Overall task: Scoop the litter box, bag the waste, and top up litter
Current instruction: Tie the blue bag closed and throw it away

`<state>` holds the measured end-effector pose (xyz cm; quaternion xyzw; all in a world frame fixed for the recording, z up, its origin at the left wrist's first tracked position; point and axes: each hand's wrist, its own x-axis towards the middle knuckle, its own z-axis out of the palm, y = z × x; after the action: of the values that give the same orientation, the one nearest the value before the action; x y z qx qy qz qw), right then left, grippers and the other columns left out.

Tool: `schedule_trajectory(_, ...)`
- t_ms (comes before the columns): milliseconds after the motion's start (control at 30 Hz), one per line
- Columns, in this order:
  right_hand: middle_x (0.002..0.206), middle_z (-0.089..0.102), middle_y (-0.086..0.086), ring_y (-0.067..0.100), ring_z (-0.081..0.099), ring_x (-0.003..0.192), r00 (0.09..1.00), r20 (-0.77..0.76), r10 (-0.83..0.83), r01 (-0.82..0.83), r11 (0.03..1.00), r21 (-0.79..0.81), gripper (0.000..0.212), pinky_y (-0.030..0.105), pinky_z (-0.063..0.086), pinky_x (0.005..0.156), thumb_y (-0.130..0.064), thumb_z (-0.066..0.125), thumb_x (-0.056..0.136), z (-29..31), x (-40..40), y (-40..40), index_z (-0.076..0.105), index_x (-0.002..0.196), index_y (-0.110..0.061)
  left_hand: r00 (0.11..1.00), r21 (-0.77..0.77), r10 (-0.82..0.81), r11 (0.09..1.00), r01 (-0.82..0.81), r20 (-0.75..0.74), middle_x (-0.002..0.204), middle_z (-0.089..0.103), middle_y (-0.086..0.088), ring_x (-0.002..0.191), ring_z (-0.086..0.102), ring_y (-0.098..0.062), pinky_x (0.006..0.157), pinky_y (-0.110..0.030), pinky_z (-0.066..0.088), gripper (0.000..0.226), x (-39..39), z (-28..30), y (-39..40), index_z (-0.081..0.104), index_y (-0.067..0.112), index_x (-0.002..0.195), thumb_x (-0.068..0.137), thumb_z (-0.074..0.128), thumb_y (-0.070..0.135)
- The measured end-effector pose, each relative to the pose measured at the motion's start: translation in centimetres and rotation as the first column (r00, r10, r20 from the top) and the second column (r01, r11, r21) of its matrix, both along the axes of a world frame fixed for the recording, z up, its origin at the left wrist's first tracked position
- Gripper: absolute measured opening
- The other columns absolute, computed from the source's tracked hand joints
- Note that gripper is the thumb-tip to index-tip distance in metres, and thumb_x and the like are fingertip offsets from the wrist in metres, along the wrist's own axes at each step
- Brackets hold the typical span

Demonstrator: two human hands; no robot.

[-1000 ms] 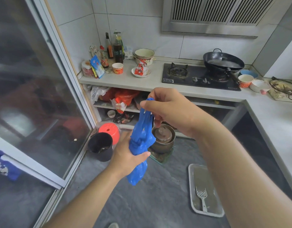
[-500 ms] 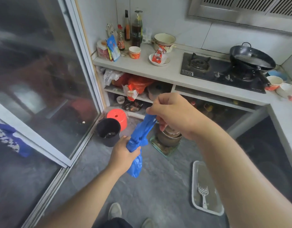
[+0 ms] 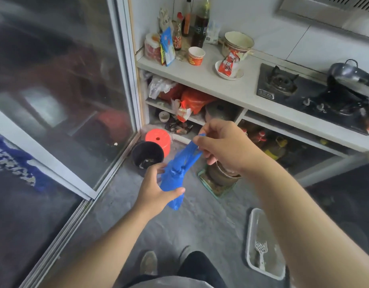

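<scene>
A blue plastic bag [image 3: 177, 173] is bunched up in the air between my hands. My left hand [image 3: 156, 189] grips its lower, twisted body. My right hand [image 3: 223, 146] pinches the bag's top handles and holds them up and to the right. On the floor at the right lies a pale litter tray [image 3: 251, 231] with a white slotted scoop [image 3: 261, 253] resting inside it. My forearm hides part of the tray's right side.
A black bin [image 3: 147, 156] and an orange stool [image 3: 158, 140] stand in the floor corner by the sliding glass door [image 3: 61, 96]. A metal pot [image 3: 221, 173] sits on a mat under the counter [image 3: 200, 75]. My feet [image 3: 150, 265] are on the grey floor.
The view has tilted down and closer to the floor corner. My right hand has shifted from a full grip on the bag's top to pinching its handles; my left hand still holds the body.
</scene>
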<state>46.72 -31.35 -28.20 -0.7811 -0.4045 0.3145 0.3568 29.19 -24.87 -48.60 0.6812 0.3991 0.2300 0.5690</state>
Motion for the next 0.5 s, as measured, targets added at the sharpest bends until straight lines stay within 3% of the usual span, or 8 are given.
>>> schedule_trajectory(100,0.067,0.069,0.008,0.015,0.06,0.05,0.996,0.078,0.043,-0.04,0.998,-0.051,0.013,0.037,0.058,0.055,-0.018,0.066,0.092,-2.3,1.6,2.5,0.062,0.09,-0.006,0.996,-0.064,0.08,0.995,-0.082,-0.032,0.125,0.059,0.015,0.117,0.055,0.003,0.101,-0.025,0.042,0.067,0.5,-0.8,2.5,0.055,0.028,0.123,0.064,0.084,0.04)
schedule_trajectory(200,0.075,0.07,0.014,0.02,0.065,0.057,0.992,0.102,0.073,-0.062,0.992,-0.109,0.012,0.042,0.059,0.058,-0.019,0.066,0.09,-5.5,3.8,4.8,0.063,0.089,-0.007,0.987,-0.089,0.111,0.989,-0.122,-0.117,0.109,0.068,0.013,0.098,0.063,0.006,0.095,-0.028,0.05,0.034,1.5,-1.7,5.1,0.063,0.023,0.107,0.078,0.08,0.025)
schedule_trajectory(300,0.076,0.07,0.016,0.018,0.065,0.059,0.998,0.014,0.065,-0.063,0.989,-0.135,0.01,0.037,0.057,0.056,-0.015,0.066,0.089,-8.7,6.4,7.3,0.064,0.087,-0.006,0.968,-0.077,0.086,0.991,-0.106,-0.234,0.099,0.072,0.01,0.09,0.065,0.004,0.088,-0.023,0.05,0.017,2.7,-2.4,8.1,0.067,0.023,0.1,0.085,0.074,0.02)
schedule_trajectory(500,0.066,0.069,0.009,0.028,0.066,0.061,0.984,-0.175,0.016,-0.06,0.967,-0.247,0.007,0.044,0.06,0.059,-0.014,0.064,0.087,-15.1,12.3,12.0,0.066,0.086,-0.008,0.884,-0.017,0.006,1.0,-0.016,-0.467,0.101,0.069,0.015,0.094,0.064,0.002,0.091,-0.023,0.051,0.017,6.1,-1.8,13.8,0.067,0.023,0.105,0.089,0.068,0.028)
